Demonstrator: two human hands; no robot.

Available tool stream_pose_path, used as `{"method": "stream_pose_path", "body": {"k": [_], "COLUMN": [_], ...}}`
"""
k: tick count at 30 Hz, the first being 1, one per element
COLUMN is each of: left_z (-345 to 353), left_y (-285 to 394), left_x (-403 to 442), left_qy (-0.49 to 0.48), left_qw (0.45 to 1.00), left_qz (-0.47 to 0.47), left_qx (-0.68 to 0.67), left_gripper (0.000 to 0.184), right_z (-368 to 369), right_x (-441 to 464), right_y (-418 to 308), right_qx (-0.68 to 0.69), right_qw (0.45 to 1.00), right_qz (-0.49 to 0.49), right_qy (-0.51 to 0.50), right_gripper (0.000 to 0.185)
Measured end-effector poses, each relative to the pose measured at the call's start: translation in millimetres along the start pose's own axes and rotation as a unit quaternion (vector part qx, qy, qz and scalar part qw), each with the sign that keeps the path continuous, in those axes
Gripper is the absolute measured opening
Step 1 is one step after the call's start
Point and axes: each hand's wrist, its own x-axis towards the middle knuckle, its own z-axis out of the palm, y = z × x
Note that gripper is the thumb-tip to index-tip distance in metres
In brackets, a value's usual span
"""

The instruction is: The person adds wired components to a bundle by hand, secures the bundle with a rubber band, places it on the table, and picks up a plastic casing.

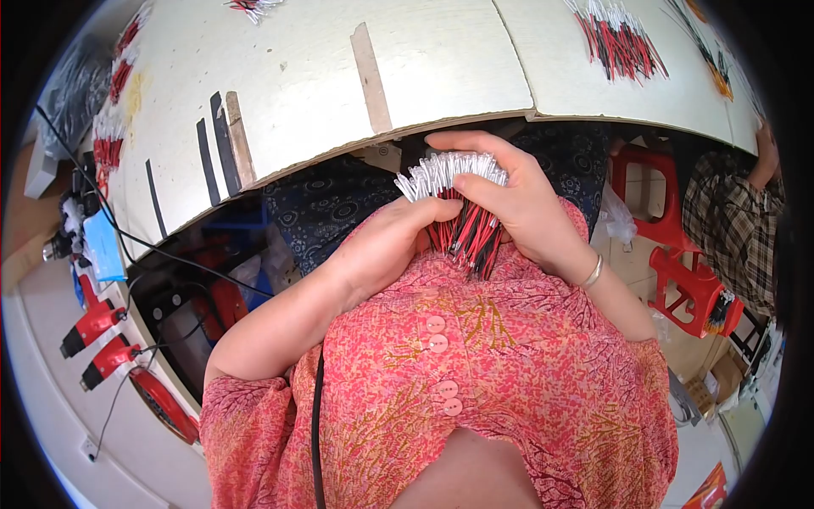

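Just below the table's near edge, both hands hold a thick bundle of short red and black wires (475,229) with white and bare-looking ends pointing up. My left hand (381,242) is closed on its left side, thumb pressed across the wires; its fingers are mostly hidden. My right hand (530,199), with a bracelet at the wrist, curves around the right side and behind. Its thumb lies on the front, just under the white ends, and its index finger arches over the back. The red tails hang in front of the patterned shirt (441,339).
On the white table (305,93) lie another wire bundle (623,42), more bundles at the left edge and dark tape strips (222,144). Red heat guns (106,360) hang at left near a black cable (182,265). Red stools (644,191) and another person's plaid sleeve (733,220) are at right.
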Motion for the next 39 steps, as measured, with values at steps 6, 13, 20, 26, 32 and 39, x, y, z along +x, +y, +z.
{"method": "stream_pose_path", "body": {"k": [6, 13, 20, 26, 32, 39], "left_z": [2.6, 3.1, 1.8, -6.5, 4.4, 11.1], "left_y": [-0.4, 1.4, -2.7, -5.3, 0.8, 9.0], "left_x": [-0.7, -1.9, 0.7, 5.2, 0.7, -2.1], "left_qy": [0.015, 0.002, 0.036, 0.036, 0.016, -0.035], "left_qw": [0.999, 1.0, 0.999, 0.997, 0.999, 0.995], "left_qz": [0.016, 0.014, 0.017, -0.008, 0.005, 0.026], "left_qx": [-0.029, -0.026, 0.008, 0.07, 0.03, 0.094], "left_gripper": [0.033, 0.034, 0.033, 0.034, 0.038, 0.044], "right_z": [-1.5, -1.4, 0.5, 1.4, 1.1, 0.9], "right_x": [0.0, -0.8, -0.1, 4.5, 3.9, 1.7], "right_y": [4.9, 4.9, 4.3, 5.8, 4.3, 4.4], "right_qx": [0.014, 0.033, -0.001, -0.053, -0.046, -0.042], "right_qw": [0.999, 0.999, 1.0, 0.998, 0.998, 0.998], "right_qz": [-0.033, -0.013, -0.026, -0.043, -0.039, -0.046], "right_qy": [-0.005, -0.005, -0.003, -0.006, -0.002, 0.008], "right_gripper": [0.041, 0.039, 0.038, 0.037, 0.036, 0.034]}}
